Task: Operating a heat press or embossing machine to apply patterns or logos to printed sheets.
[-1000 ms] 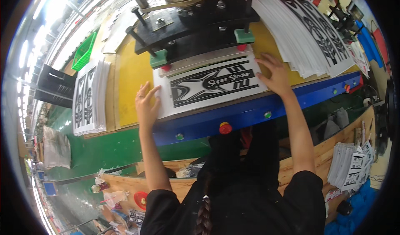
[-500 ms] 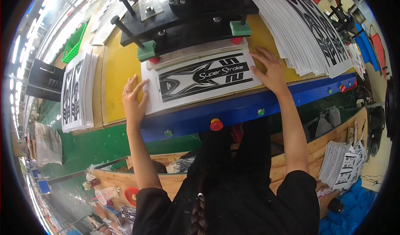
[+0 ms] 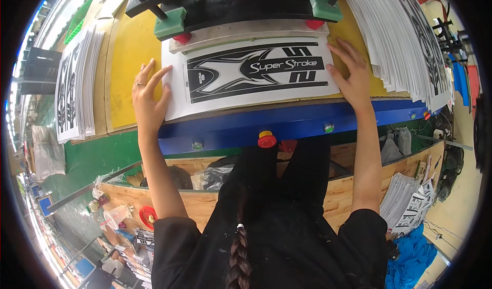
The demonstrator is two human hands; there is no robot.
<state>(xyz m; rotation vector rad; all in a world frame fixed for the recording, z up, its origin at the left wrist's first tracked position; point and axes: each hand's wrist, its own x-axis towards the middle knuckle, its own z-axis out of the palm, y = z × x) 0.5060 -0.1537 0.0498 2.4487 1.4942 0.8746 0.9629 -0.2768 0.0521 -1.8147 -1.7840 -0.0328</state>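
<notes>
A white sheet [image 3: 256, 73] with a black printed design lies flat on the press table, its far edge against the pale metal block under the press. My left hand [image 3: 151, 96], fingers spread and a ring on one of them, rests at the sheet's left edge. At the right edge is my right hand [image 3: 353, 78], also with fingers apart, thumb and fingertips by the paper. Neither hand grips anything. Above the far edge sits the black press plate [image 3: 246, 12], with the metal block [image 3: 251, 38] beneath it.
Stacks of printed sheets stand at the right [image 3: 384, 43] and left [image 3: 77, 89] on the yellow board [image 3: 125, 68]. The blue front rail [image 3: 220, 130] carries a red stop button [image 3: 266, 139] and green buttons [image 3: 328, 128]. A wooden bench [image 3: 205, 202] is behind me.
My view has shifted, so the press looks closer and the table sits higher in the picture. Both hands stay at the sheet's side edges, with fingers still spread.
</notes>
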